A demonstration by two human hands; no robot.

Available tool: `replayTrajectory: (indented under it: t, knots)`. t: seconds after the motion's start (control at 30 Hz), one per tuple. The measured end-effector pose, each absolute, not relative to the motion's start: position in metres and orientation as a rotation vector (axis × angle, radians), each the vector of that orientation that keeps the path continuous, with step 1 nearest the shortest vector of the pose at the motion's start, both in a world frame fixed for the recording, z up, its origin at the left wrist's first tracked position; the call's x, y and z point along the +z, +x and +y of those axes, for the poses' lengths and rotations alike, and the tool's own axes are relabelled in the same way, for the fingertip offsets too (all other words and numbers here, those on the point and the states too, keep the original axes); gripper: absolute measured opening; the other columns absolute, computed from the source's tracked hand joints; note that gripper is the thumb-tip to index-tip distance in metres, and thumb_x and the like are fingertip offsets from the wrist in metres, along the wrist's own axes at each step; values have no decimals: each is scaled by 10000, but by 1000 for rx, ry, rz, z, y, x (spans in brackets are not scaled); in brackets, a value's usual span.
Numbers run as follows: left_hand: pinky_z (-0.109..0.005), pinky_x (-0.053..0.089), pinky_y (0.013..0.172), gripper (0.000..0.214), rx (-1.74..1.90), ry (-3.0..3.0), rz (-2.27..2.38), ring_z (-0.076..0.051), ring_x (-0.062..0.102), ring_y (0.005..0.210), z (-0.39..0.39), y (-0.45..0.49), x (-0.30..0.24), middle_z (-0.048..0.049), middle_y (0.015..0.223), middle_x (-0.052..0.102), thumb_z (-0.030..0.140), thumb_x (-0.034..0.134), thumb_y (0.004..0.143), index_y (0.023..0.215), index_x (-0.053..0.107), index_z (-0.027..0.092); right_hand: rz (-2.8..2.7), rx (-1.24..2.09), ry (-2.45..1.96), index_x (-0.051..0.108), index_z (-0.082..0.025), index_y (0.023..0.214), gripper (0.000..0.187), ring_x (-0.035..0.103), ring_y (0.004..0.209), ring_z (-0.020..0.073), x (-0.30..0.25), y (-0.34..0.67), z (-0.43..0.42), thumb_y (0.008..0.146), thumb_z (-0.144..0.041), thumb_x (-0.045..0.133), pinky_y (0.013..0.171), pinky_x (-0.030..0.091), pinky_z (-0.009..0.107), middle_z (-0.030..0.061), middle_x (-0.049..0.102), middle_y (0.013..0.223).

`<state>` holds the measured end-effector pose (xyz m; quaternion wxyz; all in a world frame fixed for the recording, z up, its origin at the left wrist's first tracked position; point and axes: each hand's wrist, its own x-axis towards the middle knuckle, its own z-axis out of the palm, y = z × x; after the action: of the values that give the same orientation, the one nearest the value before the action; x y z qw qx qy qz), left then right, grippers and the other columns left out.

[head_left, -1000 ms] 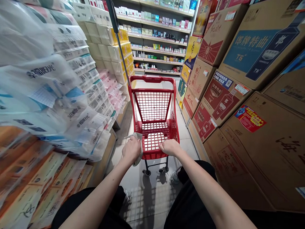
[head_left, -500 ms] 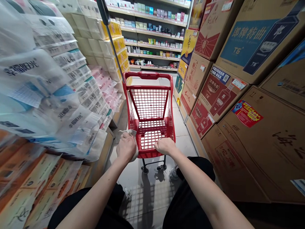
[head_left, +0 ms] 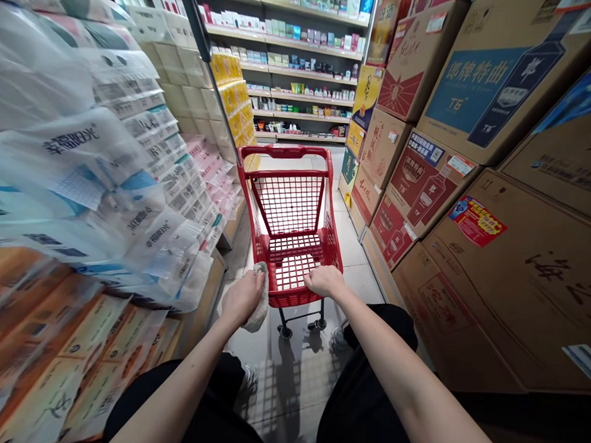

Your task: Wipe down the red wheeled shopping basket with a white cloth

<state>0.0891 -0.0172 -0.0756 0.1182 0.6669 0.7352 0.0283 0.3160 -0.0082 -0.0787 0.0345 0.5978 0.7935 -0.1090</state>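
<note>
A small red shopping cart with a grid basket stands upright on the floor in front of me, its handle at the far end. My left hand is closed around a pale, crumpled cloth just left of the basket's near corner. Whether the cloth touches the cart I cannot tell. On the right, my right hand grips the near right corner of the basket rim, fingers curled over it. No goods show inside the basket.
Plastic-wrapped paper packs are stacked high on the left, above orange packages. Tall stacks of cardboard cartons line the right. Shelves of small goods stand at the aisle's far end. A dark pole slants beside the cart handle.
My left hand has shifted slightly down from the basket's left edge, and more of the cloth shows. The right hand keeps its hold on the rim. The view has tilted slightly.
</note>
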Motion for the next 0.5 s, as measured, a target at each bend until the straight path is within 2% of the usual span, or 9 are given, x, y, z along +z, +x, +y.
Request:
replayTrajectory:
  t: [0.23, 0.5]
  knots:
    - [-312, 417, 648, 591, 251, 1993, 2051, -263, 640, 851, -15, 84, -77, -134, 934, 691, 536, 150, 903, 905, 619, 176, 2459, -288, 1775, 716, -163, 816, 500, 648, 867, 204, -76, 321, -8, 936, -355, 270, 723, 411, 275, 93, 715, 916]
    - [-307, 399, 623, 559, 562, 1842, 2224, -248, 624, 766, -22, 86, -85, -113, 804, 665, 550, 155, 914, 821, 578, 196, 2474, -288, 1764, 711, -176, 761, 506, 641, 770, 186, -75, 325, -3, 933, -348, 268, 666, 400, 262, 67, 712, 822]
